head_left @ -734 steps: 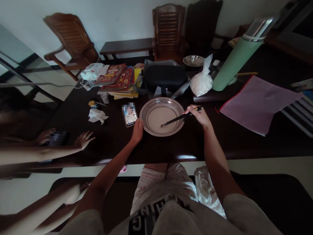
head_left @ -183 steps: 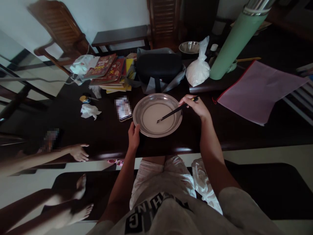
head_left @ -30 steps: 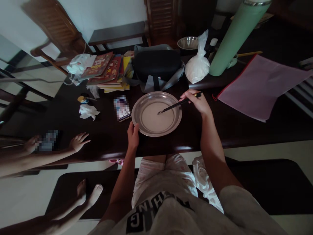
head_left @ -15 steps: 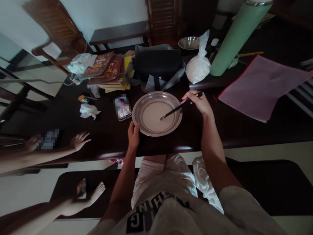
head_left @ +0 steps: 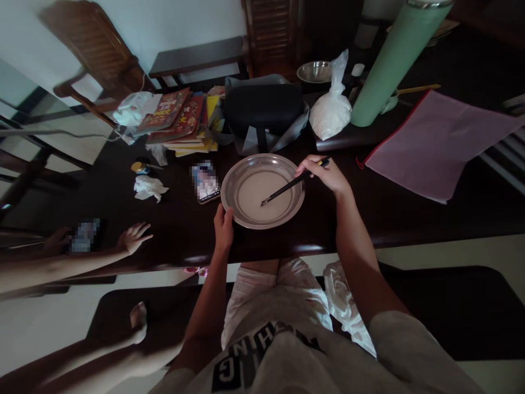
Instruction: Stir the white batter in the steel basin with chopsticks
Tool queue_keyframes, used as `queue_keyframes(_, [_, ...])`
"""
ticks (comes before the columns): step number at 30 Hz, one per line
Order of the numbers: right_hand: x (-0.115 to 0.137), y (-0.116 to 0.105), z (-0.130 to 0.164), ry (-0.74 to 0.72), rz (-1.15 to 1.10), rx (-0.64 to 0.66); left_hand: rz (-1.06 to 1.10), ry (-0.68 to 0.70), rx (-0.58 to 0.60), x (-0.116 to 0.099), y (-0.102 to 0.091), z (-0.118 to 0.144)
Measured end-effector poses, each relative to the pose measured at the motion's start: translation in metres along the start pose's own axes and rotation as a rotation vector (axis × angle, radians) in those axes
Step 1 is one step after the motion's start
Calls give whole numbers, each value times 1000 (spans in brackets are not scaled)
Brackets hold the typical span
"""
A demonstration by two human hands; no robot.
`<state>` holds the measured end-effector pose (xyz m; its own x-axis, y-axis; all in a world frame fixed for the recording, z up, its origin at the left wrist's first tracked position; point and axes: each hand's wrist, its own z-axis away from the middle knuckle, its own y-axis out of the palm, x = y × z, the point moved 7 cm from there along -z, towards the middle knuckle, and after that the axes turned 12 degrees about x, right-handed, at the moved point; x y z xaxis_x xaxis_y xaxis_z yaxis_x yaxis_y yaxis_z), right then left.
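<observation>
A round metal pan [head_left: 241,218] with pale batter [head_left: 256,194] in it is standing on the dark table [head_left: 410,219], near its front edge. The near-left rim of the pan is gripped by the left hand [head_left: 223,227]. A pair of black chopsticks [head_left: 292,184] is pinched in the closed fingers of the right hand [head_left: 326,174], the tips dipped in the batter. A phone [head_left: 204,181] lies just beside the pan, on its left.

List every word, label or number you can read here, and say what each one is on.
"HING": large white letters on the dark band of the person's grey shirt, cut off at the left, so it is only part of a word.
Red books in the stack: cover print too small and blurred to read.
Phone beside the metal plate: screen pixelated, unreadable.
Small round tin: label too small to read.
</observation>
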<state>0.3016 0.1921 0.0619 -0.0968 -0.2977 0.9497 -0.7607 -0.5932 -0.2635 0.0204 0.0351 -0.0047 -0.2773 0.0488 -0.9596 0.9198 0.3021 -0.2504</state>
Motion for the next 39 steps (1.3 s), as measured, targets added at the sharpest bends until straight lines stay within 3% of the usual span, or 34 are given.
queue_keyframes(2, [3, 4, -1, -20, 36, 23, -1, -6, 2, 0, 0, 0])
queue_keyframes(8, [-2, -13, 3, -12, -30, -135, 7, 1, -7, 0, 0, 1])
queue_keyframes(14, [3, 4, -2, -34, 21, 46, -3, 4, -12, 0, -1, -1])
queue_keyframes(20, [-2, -12, 3, -15, -39, -113, -1, 5, -12, 1, 0, -1])
queue_keyframes(26, [2, 4, -2, -35, 19, 55, 20, 0, -19, 2, 0, 0])
queue_keyframes(32, [-4, -13, 3, -10, -29, -108, 18, -3, -18, 1, 0, 0])
queue_keyframes(39, [4, 5, -2, -38, 11, 53, 51, -4, -18, 4, 0, -1])
